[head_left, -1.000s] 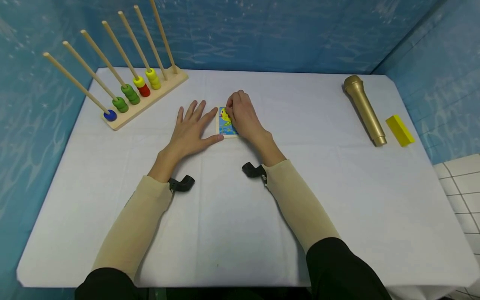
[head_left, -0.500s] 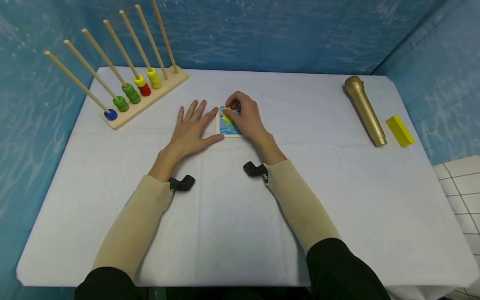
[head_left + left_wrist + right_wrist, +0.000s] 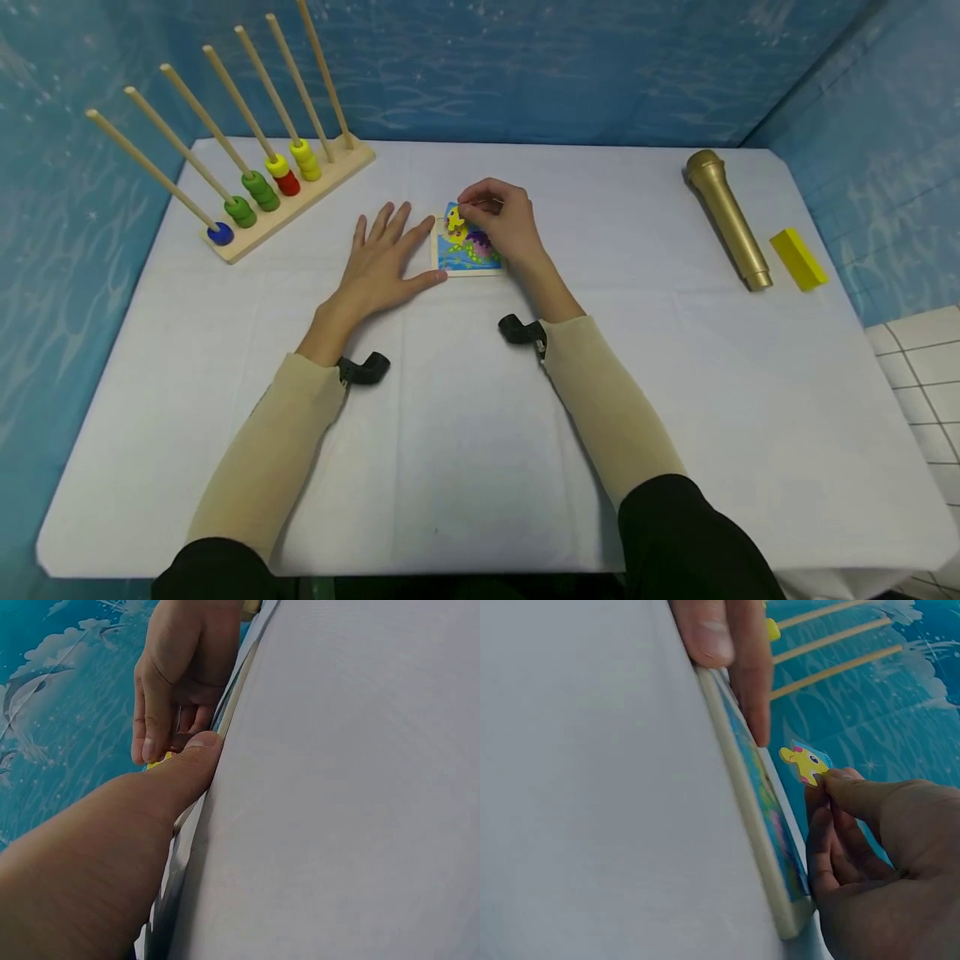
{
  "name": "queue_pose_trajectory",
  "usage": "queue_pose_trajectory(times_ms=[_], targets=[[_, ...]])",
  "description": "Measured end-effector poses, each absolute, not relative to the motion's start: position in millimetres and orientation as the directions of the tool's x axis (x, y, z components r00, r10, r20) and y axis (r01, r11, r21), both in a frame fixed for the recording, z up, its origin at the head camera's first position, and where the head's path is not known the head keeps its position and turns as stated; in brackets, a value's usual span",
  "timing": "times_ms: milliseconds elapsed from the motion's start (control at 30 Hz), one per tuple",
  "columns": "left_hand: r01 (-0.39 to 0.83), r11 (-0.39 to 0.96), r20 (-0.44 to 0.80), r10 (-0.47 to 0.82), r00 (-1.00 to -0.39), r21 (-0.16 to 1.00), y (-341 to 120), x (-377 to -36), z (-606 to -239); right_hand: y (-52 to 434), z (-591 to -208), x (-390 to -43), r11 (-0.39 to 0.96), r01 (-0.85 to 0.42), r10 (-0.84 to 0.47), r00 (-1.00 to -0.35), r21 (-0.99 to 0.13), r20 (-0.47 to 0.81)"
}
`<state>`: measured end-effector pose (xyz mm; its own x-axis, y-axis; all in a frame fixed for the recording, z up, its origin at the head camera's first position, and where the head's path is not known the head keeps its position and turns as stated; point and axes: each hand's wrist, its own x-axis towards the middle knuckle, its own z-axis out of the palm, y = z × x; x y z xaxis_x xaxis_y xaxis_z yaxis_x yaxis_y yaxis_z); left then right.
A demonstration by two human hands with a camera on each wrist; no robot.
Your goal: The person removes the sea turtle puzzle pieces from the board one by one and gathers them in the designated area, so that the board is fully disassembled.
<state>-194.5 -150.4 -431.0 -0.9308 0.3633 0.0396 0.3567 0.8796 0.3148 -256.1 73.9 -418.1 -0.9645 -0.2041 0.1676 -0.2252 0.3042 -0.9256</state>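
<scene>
The right hand (image 3: 504, 223) pinches a yellow puzzle piece (image 3: 805, 763) above the puzzle board (image 3: 467, 254). At its 9 o'clock, the left hand (image 3: 384, 260) lies flat on the tabletop (image 3: 480, 433), grip released, thumb against the board.

Beige sleeves (image 3: 270, 450) under black, black wrist mounts (image 3: 363, 367).

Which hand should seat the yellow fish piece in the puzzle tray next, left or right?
Right, probably. The right hand already pinches the puzzle piece just above the puzzle tray. The left hand lies flat against the tray's left edge, steadying it.
</scene>
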Motion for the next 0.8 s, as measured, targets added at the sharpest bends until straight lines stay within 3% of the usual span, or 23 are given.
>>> queue_pose_trajectory(times_ms=[167, 300, 567, 800], targets=[[0.354, 0.879, 0.032, 0.363, -0.931, 0.318, -150, -194, -432, 86, -391, -245, 0.310, -0.126, -0.188, -0.980, -0.942, 0.069], [0.347, 0.884, 0.029, 0.357, -0.934, 0.314, -149, -195, -431, 102, -376, -242, 0.362, -0.118, -0.197, -0.979, -0.924, 0.048], [0.351, 0.880, 0.037, 0.358, -0.933, 0.319, -150, -194, -432, 155, -400, -261, 0.514, -0.085, -0.126, -0.992, -0.854, 0.023], [0.358, 0.878, 0.046, 0.363, -0.931, 0.316, -150, -194, -434, 176, -414, -264, 0.606, -0.125, -0.054, -0.992, -0.785, 0.116]])
